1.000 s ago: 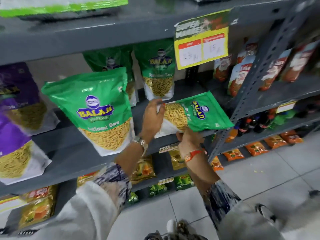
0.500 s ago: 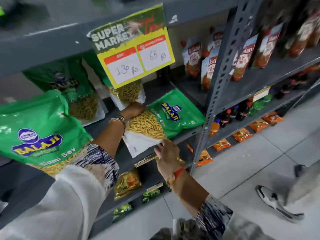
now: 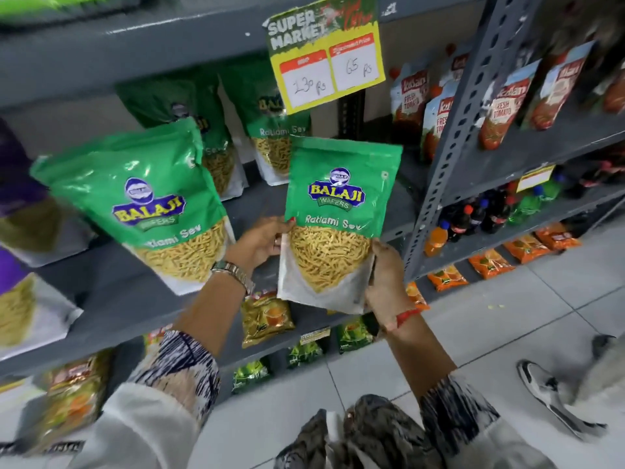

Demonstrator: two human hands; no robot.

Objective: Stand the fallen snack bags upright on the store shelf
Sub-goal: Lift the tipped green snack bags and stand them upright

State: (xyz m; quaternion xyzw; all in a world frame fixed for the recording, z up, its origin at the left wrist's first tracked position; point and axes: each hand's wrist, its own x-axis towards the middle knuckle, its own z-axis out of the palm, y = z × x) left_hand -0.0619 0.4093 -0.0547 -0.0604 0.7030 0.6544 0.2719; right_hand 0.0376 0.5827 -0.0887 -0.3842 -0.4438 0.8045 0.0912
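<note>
Head view: left hand [image 3: 262,243] and right hand [image 3: 385,277] clasp the bag [image 3: 334,218] upright by its lower edges; next, its base must settle on the shelf [image 3: 142,299].

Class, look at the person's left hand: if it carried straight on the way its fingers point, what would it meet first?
The left hand points right, already touching the held green Ratlami Sev snack bag. It would simply press into the bag, probably towards the right hand.
</note>
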